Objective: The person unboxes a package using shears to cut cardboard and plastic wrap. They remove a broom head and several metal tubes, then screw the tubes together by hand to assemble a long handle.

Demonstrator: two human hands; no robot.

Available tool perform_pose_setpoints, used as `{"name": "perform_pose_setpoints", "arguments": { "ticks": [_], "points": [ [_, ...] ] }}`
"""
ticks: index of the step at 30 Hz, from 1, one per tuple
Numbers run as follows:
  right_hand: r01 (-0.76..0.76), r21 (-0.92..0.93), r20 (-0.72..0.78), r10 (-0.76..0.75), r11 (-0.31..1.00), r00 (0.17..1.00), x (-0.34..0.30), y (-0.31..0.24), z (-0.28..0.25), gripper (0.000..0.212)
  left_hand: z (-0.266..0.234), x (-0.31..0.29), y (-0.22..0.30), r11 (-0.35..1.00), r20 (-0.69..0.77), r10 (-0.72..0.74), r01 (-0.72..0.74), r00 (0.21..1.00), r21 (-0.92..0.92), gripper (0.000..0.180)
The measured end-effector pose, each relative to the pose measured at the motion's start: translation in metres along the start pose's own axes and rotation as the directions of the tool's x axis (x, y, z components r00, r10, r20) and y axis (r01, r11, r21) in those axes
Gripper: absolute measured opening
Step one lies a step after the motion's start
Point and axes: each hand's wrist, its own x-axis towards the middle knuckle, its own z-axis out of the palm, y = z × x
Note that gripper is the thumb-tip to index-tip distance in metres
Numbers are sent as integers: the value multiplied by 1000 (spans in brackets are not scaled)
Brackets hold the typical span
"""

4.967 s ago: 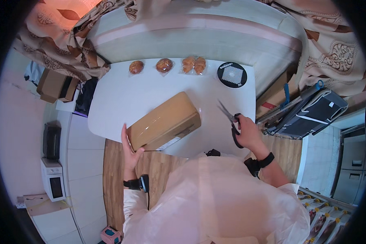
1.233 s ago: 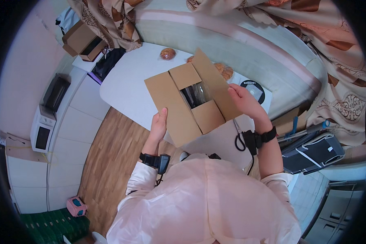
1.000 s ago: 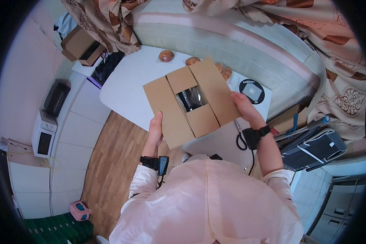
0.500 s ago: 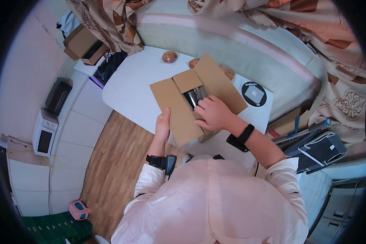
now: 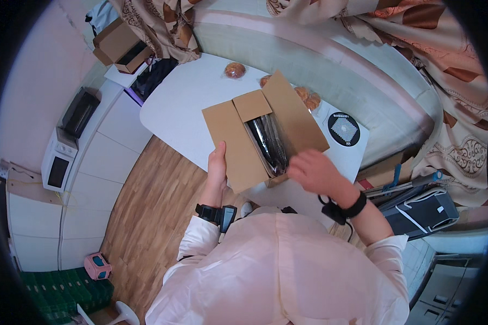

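A cardboard box is tilted over the near side of the white table, its flaps spread. Inside lie dark things in shiny clear plastic; their kind I cannot make out. My left hand grips the box's left flap, thumb on top and the other fingers hidden beneath. My right hand is beside the opening's lower right corner, by the right flap. Its fingers look curled but are smeared by motion, and whether they touch the box is unclear.
Wrapped buns lie along the far side of the table. A round black mat with a pale pattern is at its right. Folded gear stands right of the table. Another open carton is at the far left.
My right hand has drawn out of the box opening and moved right and down, uncovering the plastic-wrapped contents. My left hand keeps its hold on the flap. The view has shifted slightly.
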Motion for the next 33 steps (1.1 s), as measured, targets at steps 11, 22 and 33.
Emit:
{"name": "perform_pose_setpoints", "arguments": {
  "ticks": [11, 22, 33],
  "points": [
    [-31, 64, 31, 29, 997, 999, -72, -42, 43, 32, 0, 12, -10, 1000, 74, 4, -2, 997, -18, 42],
    [-343, -242, 277, 404, 907, 872, 57, 35, -28, 81, 20, -12, 26, 730, 391, 203, -404, 898, 550, 47],
    [-443, -34, 195, 441, 896, 876, 79, 105, -33, 44, 30, -34, 42, 502, 547, 122, -527, 828, 686, 43]
  ]
}}
